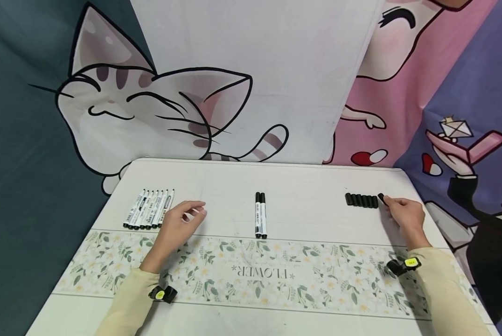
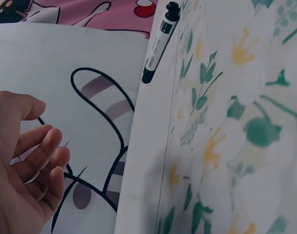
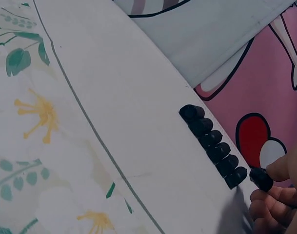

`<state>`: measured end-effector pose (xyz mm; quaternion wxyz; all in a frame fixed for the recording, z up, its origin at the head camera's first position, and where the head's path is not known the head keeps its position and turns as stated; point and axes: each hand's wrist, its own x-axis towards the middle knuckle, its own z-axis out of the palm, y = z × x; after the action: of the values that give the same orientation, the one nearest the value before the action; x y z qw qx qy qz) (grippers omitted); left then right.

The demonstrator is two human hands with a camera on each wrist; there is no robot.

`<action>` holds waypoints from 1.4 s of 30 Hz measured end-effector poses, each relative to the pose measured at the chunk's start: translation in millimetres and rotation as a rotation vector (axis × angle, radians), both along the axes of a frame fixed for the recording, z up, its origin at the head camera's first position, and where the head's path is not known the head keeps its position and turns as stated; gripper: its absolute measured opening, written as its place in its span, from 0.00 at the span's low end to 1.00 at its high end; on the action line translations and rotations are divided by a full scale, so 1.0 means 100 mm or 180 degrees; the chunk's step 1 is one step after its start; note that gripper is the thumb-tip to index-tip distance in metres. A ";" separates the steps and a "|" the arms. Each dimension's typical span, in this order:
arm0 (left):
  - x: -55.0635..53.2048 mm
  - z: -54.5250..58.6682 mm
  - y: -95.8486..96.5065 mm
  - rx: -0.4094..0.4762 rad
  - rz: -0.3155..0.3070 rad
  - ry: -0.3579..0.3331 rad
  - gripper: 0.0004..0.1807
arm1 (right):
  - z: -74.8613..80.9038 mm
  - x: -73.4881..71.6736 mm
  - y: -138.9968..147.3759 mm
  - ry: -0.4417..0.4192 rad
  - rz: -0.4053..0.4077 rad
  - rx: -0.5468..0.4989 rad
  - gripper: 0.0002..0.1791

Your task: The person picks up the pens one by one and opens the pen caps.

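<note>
My right hand point(image 1: 407, 215) pinches a black marker cap point(image 3: 261, 179) between thumb and fingers, at the right end of a row of several black caps point(image 1: 361, 200) lying side by side. A small gap separates the pinched cap from the row. My left hand point(image 1: 180, 223) hovers with loosely bent fingers and holds nothing; in the left wrist view its palm point(image 2: 21, 165) shows bare. Just left of it lies a row of several white markers point(image 1: 148, 209) without caps, tips pointing away from me. Two capped markers point(image 1: 261, 215) lie together mid-table.
Beneath everything is a white table point(image 1: 310, 214) with a printed floral band point(image 1: 217, 275) across its front part. A cartoon cat backdrop point(image 1: 217, 37) hangs behind the far edge, with pink and blue printed cloth point(image 1: 452, 88) at the right.
</note>
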<state>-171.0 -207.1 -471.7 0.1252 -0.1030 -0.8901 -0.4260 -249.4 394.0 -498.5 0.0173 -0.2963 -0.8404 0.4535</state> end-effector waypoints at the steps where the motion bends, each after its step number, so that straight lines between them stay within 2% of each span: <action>1: 0.00 -0.01 0.02 0.0003 -0.0011 -0.0020 0.15 | -0.01 0.00 0.00 -0.0010 0.0011 0.0029 0.32; 9: -0.02 -0.10 0.18 -0.0036 -0.0214 -0.0067 0.15 | -0.04 -0.01 0.01 -0.0145 0.0056 0.0191 0.34; 18: -0.08 -0.13 0.34 -0.0001 -0.0281 -0.0141 0.13 | -0.01 -0.02 0.04 -0.0243 0.0161 0.0216 0.36; 23: -0.12 -0.13 0.42 0.0048 -0.0303 -0.0228 0.14 | 0.06 0.00 0.03 -0.0125 0.0231 0.0152 0.38; 26: -0.15 -0.12 0.49 0.0047 -0.0281 -0.0278 0.15 | 0.19 0.04 -0.08 -0.0032 0.0314 0.0183 0.39; 30: -0.20 -0.12 0.61 0.0045 -0.0232 -0.0331 0.17 | 0.38 0.11 -0.31 0.0276 0.0445 0.0402 0.36; 36: -0.26 -0.15 0.80 0.0078 -0.0218 -0.0447 0.19 | 0.58 0.27 -0.71 0.1076 0.0615 0.0670 0.28; 42: -0.28 -0.20 0.97 0.0118 -0.0182 -0.0504 0.22 | 0.69 0.43 -1.07 0.1694 0.1130 0.0903 0.20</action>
<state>-199.0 -110.3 -492.2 0.0442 -0.0920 -0.8859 -0.4526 -206.1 287.2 -429.9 0.1976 -0.0116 -0.8995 0.3895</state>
